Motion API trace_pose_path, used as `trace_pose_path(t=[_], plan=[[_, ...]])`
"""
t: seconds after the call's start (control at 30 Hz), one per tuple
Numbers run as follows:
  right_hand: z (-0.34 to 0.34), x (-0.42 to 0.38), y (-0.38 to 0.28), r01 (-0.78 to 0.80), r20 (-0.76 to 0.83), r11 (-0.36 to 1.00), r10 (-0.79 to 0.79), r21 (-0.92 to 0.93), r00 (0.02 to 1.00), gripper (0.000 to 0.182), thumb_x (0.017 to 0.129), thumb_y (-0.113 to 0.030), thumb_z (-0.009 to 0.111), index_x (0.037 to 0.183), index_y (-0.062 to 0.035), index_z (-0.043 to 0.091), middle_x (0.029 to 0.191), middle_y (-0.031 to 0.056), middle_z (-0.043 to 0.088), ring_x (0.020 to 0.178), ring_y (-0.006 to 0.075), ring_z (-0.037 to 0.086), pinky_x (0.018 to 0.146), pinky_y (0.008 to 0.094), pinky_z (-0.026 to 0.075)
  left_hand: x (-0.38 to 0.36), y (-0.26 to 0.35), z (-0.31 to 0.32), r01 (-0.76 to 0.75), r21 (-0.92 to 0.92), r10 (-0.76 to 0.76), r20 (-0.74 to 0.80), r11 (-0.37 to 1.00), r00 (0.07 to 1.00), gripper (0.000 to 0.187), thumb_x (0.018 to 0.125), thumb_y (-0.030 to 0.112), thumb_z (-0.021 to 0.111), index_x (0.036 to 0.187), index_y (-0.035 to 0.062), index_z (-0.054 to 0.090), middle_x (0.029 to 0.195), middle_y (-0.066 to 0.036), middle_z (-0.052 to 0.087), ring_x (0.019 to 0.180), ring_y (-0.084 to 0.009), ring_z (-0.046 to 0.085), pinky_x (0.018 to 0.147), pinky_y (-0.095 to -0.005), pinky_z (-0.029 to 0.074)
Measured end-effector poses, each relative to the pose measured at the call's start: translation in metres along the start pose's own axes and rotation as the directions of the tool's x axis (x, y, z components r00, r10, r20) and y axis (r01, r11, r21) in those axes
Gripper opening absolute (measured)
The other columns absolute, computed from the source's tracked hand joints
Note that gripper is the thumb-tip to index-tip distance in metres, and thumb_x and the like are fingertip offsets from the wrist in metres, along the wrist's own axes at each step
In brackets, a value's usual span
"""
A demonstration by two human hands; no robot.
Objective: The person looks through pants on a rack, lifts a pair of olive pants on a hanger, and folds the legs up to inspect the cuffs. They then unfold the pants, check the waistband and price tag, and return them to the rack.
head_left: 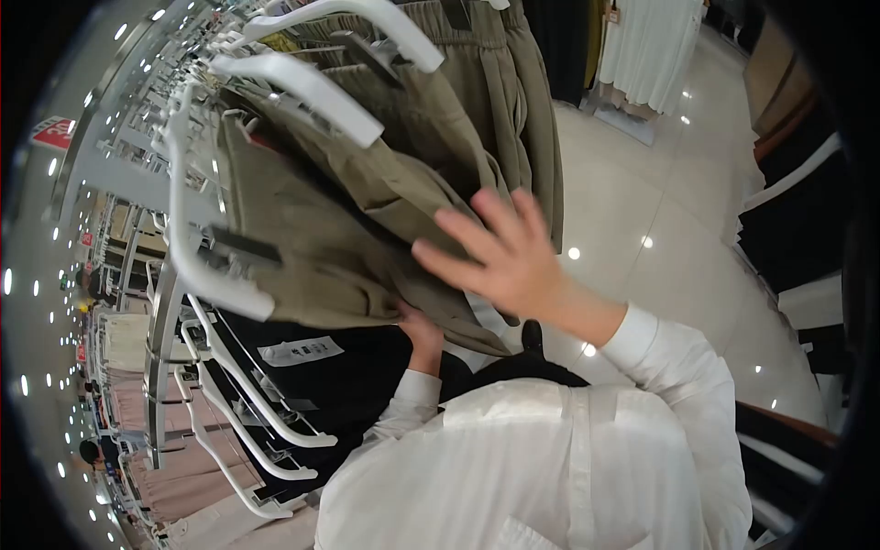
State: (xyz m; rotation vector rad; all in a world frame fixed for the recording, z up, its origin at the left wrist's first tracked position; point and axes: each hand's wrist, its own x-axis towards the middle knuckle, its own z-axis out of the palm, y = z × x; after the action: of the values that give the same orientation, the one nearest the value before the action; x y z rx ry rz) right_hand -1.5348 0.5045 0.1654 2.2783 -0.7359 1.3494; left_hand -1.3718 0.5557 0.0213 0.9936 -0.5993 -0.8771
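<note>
Olive-green trousers hang from a white hanger with dark clips, their near side pulled toward me. My left hand grips the lower edge of this garment, its fingers partly hidden by the cloth. Slightly blurred, my right hand is open with fingers spread, and its fingertips overlap the olive fabric in this view. Behind, more olive trousers hang on similar white hangers.
Black garments on white hangers crowd the lower left, one with a white label. Pink clothes hang beyond. A metal rack rail runs at left. Across the shiny tiled floor hang dark garments.
</note>
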Motion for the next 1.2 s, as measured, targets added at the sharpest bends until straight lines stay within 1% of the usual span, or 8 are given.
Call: trace_pose_path(t=[0.1,0.17,0.3,0.53,0.63,0.73,1.03,1.2], plan=[[0.018,0.010,0.040,-0.052,-0.209,0.999,0.051,-0.002,0.977,0.043,0.066,-0.018,0.066,0.109,-0.0212,0.060,0.131,0.0135,0.038,0.123,0.0356,0.033,0.099,0.0496,0.028,0.036,-0.075,-0.074,0.059,-0.243,-0.068,-0.030,0.968,0.997,0.046,0.095,0.032,0.037,0.129,0.0020,0.034,0.131,-0.009,0.040,0.119,-0.0229,0.040,0.100,-0.0340,0.033],[0.024,0.014,0.051,-0.327,0.102,0.800,0.320,0.504,0.942,0.050,0.068,-0.012,0.062,0.117,-0.0133,0.054,0.132,0.0120,0.038,0.114,0.0337,0.042,0.094,0.0453,0.034,0.041,-0.067,-0.048,-0.070,-0.028,0.068,-0.067,0.997,0.995,0.043,0.094,0.028,0.041,0.126,0.0000,0.038,0.127,-0.009,0.043,0.114,-0.0216,0.044,0.097,-0.0336,0.036],[0.047,-0.004,0.046,-0.366,0.617,0.697,-0.140,0.617,0.774,0.029,0.079,-0.019,0.052,0.101,-0.0051,0.063,0.133,0.0111,0.040,0.107,0.0307,0.050,0.092,0.0378,0.040,0.041,-0.085,-0.057,0.112,0.350,-0.084,-0.094,0.930,0.992,0.036,0.092,0.023,0.045,0.122,0.0050,0.043,0.120,-0.011,0.046,0.111,-0.0197,0.046,0.093,-0.0355,0.039],[0.000,0.031,0.147,-0.352,0.334,0.079,-0.562,0.933,0.757,0.038,0.086,-0.025,0.051,0.119,-0.0075,0.049,0.119,0.0159,0.049,0.104,0.0319,0.050,0.088,0.0381,0.042,0.067,-0.144,-0.061,0.193,0.508,-0.152,-0.123,0.839,0.981,0.038,0.089,0.022,0.048,0.123,0.0063,0.043,0.121,-0.011,0.047,0.112,-0.0206,0.046,0.094,-0.0362,0.038],[0.002,0.040,0.214,-0.192,0.169,0.016,-0.552,0.981,0.817,0.038,0.081,-0.018,0.058,0.118,-0.0084,0.051,0.115,0.0150,0.050,0.104,0.0324,0.049,0.087,0.0376,0.042,0.044,-0.178,-0.059,0.271,0.547,-0.172,-0.226,0.792,0.959,0.039,0.087,0.022,0.050,0.123,0.0070,0.043,0.121,-0.012,0.047,0.113,-0.0211,0.046,0.094,-0.0366,0.038],[0.040,0.043,0.272,-0.168,0.263,0.298,-0.316,0.940,0.911,0.049,0.073,-0.010,0.064,0.119,-0.0084,0.050,0.118,0.0126,0.048,0.108,0.0320,0.045,0.089,0.0382,0.040,0.020,-0.218,-0.026,0.360,0.554,-0.195,-0.335,0.751,0.922,0.041,0.086,0.022,0.052,0.123,0.0076,0.043,0.121,-0.012,0.048,0.113,-0.0216,0.046,0.094,-0.0369,0.038],[0.118,0.004,0.334,-0.353,0.318,0.108,-0.719,0.929,0.618,0.055,0.075,-0.008,0.061,0.127,-0.0131,0.043,0.127,0.0104,0.043,0.110,0.0300,0.045,0.090,0.0389,0.041,-0.099,-0.279,0.071,0.694,0.424,-0.295,-0.685,0.582,0.666,0.046,0.082,0.020,0.057,0.124,0.0096,0.044,0.121,-0.013,0.049,0.114,-0.0230,0.046,0.094,-0.0380,0.037],[0.167,0.032,0.326,-0.342,0.181,-0.038,-0.790,0.939,0.586,0.053,0.078,-0.005,0.054,0.129,-0.0113,0.040,0.127,0.0131,0.042,0.113,0.0309,0.042,0.093,0.0390,0.039,-0.028,-0.248,0.182,0.577,0.249,-0.246,-0.725,0.778,0.643,0.045,0.085,0.026,0.054,0.125,0.0086,0.042,0.121,-0.011,0.048,0.117,-0.0223,0.042,0.095,-0.0367,0.038]])
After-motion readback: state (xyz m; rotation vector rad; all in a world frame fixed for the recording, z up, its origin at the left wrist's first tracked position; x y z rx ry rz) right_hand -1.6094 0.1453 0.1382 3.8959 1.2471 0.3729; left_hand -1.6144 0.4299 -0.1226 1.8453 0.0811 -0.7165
